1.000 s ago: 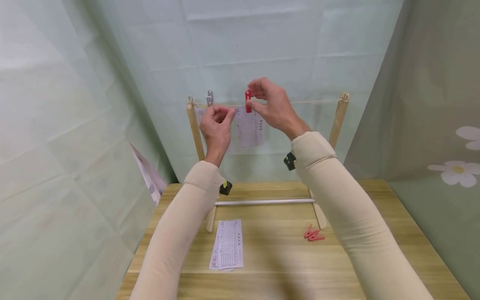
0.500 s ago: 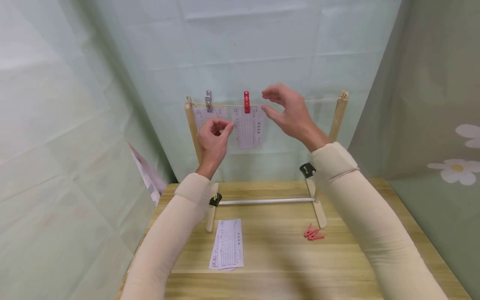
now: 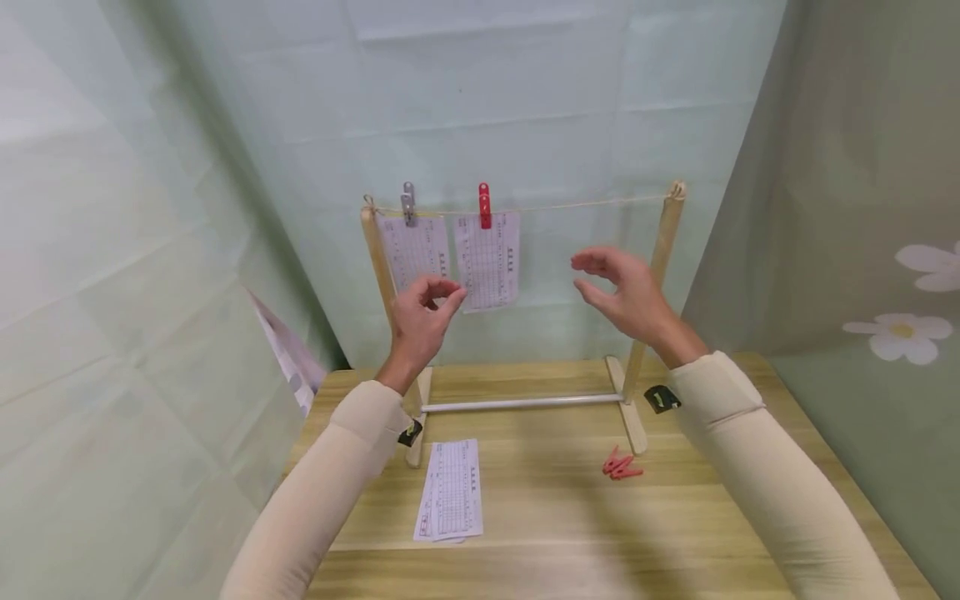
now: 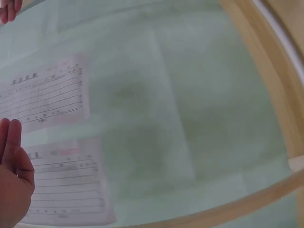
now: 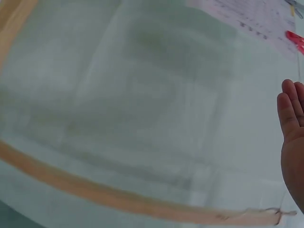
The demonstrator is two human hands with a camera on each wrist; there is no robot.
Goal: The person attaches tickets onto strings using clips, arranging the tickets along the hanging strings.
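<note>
Head view: both hands up, empty w/ loose fingers, left hand just near of the red-pegged slip on far string, right hand to its right.

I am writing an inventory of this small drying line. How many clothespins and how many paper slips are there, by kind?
Clothespins on the string: 2, grey clothespin and red clothespin
Hanging slips: 2, left slip, right slip
Loose red clothespins: count unclear
Slips on the table: count unclear
Total countable: 4
</note>
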